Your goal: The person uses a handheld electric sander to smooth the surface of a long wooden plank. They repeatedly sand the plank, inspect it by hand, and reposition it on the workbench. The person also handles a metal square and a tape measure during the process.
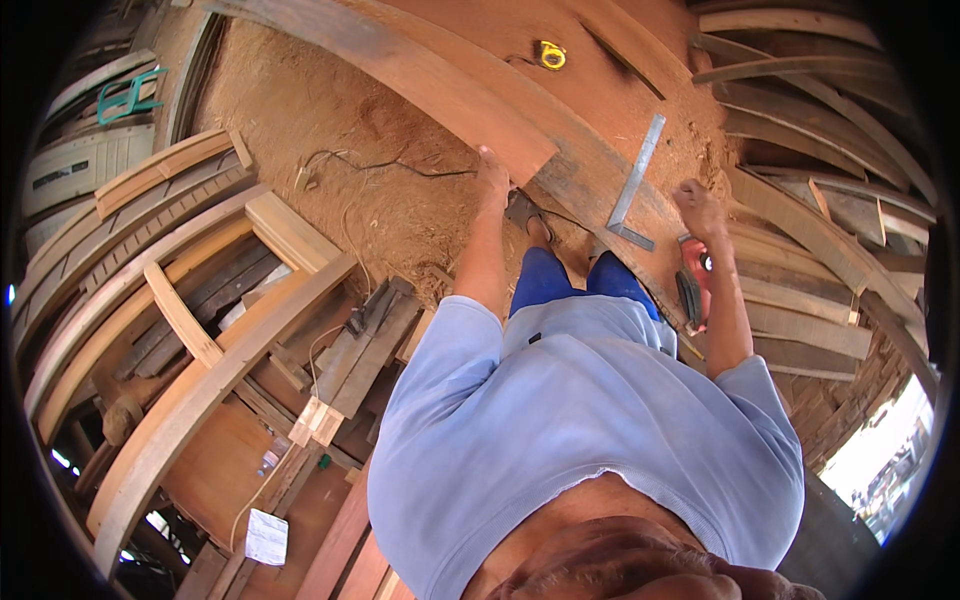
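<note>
My left hand is closed on the near left corner of a long reddish-brown wooden board. That board lies over a wider, darker plank. A metal try square rests flat on the plank, between the board's end and my right hand. The fingers of my right hand are curled together above the plank's right edge, and whatever they may hold is hidden. Below this hand, partly behind my forearm, sits a red and black power tool. A yellow tape measure lies at the far side of the work.
Sawdust covers the ground, with a dark cable across it. A curved wooden frame leans at the left, beside a power strip on stacked offcuts. Several curved planks are piled on the right. A green stool stands far left.
</note>
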